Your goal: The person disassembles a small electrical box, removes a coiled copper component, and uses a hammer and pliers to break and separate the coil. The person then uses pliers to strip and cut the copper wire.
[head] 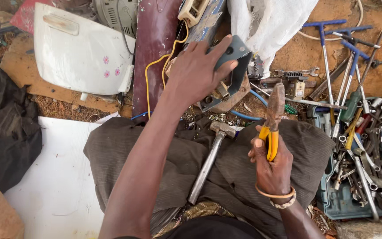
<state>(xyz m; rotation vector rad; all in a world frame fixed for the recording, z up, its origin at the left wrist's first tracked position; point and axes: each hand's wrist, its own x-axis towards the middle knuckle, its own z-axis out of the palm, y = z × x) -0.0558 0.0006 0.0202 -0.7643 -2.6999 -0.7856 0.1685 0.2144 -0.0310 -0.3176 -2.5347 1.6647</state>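
metal bracket (231, 66) half under left hand (195, 73)

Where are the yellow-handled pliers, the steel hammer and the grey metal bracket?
yellow-handled pliers (272, 132): head view, on the yellow handles above the right hand.
steel hammer (208, 161): head view, on the shaft lying across the lap.
grey metal bracket (237, 62): head view, on its flat plate beside the left hand.

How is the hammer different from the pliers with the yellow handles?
The hammer lies loose on the person's lap, while the pliers are gripped upright in the right hand. The hammer has a bare grey metal handle; the pliers have yellow grips. The hammer looks longer than the pliers. Both have worn metal heads, and both point toward the grey metal part under the left hand.
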